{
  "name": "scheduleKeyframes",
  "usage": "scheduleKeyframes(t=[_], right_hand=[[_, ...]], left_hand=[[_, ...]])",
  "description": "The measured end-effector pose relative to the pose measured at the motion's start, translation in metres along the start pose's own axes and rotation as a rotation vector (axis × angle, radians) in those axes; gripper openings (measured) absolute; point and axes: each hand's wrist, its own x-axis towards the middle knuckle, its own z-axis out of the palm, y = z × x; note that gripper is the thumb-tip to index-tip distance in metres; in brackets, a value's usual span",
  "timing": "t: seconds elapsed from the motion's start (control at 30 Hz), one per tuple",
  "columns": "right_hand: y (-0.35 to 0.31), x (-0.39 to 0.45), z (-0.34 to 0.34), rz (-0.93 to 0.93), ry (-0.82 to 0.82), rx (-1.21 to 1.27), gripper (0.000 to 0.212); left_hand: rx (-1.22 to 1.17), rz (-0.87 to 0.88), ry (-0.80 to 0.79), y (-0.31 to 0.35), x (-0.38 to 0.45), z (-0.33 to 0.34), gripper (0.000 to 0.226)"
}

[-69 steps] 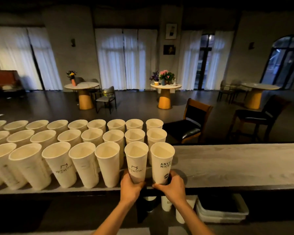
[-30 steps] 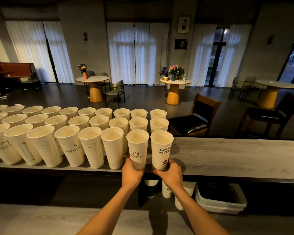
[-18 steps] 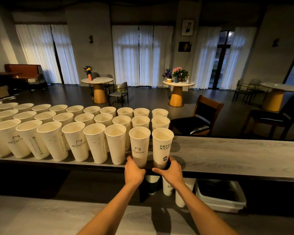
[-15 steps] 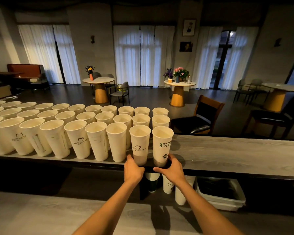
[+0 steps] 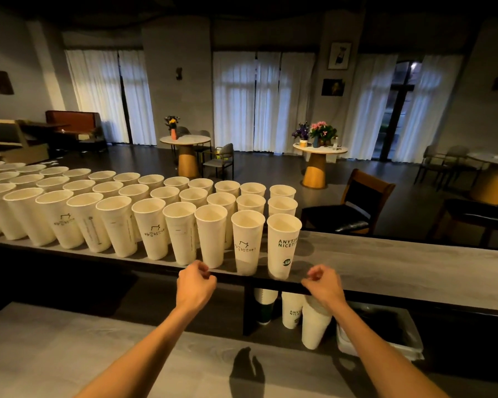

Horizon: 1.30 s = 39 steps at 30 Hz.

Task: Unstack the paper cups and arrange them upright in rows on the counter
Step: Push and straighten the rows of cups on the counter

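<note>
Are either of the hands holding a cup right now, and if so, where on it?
No. The left hand and right hand hold nothing, fingers loosely curled just in front of the counter edge, apart from the two nearest cups.

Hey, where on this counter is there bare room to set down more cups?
The counter is bare to the right of the last cup column, all the way to the frame's right edge. Left of that, the three cup rows stand packed nearly rim to rim. In front, only a thin counter edge shows by the hands.
</note>
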Motion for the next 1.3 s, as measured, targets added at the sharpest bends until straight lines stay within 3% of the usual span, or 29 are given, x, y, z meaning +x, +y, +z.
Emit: scheduleKeyframes(t=[0.2,0.47,0.53,0.63,0.73,0.83,0.97,1.1,1.3], right_hand=[[0.000,-0.006,0.005,-0.005,0.017,0.069,0.020],[-0.038,0.019,-0.001,-0.017,0.205,0.262,0.009],[-0.055,0.030,-0.006,0.008,0.244,0.316,0.017],[-0.083,0.046,-0.012,0.001,0.256,0.376,0.031],[-0.109,0.062,-0.016,-0.070,0.223,0.303,0.026],[-0.127,0.078,-0.019,-0.095,0.205,0.221,0.034],[-0.132,0.099,-0.016,-0.024,0.163,0.148,0.052],[-0.119,0.098,0.006,0.124,0.205,0.352,0.061],[-0.090,0.080,0.023,0.262,0.150,0.614,0.079]], left_hand=[[-0.015,0.087,0.035,0.004,0.011,-0.021,0.015],[-0.160,0.431,0.044,0.082,0.031,-0.035,0.008],[-0.148,0.532,0.039,0.108,0.042,-0.037,0.007],[0.021,0.641,-0.062,0.138,0.062,-0.032,0.021],[0.194,0.672,-0.157,0.155,0.076,-0.022,0.038],[0.266,0.678,-0.211,0.162,0.088,-0.016,0.045],[0.458,0.835,-0.342,0.159,0.098,-0.015,0.066],[0.617,0.989,-0.447,0.148,0.104,-0.015,0.083],[0.765,1.040,-0.529,0.153,0.110,-0.010,0.088]])
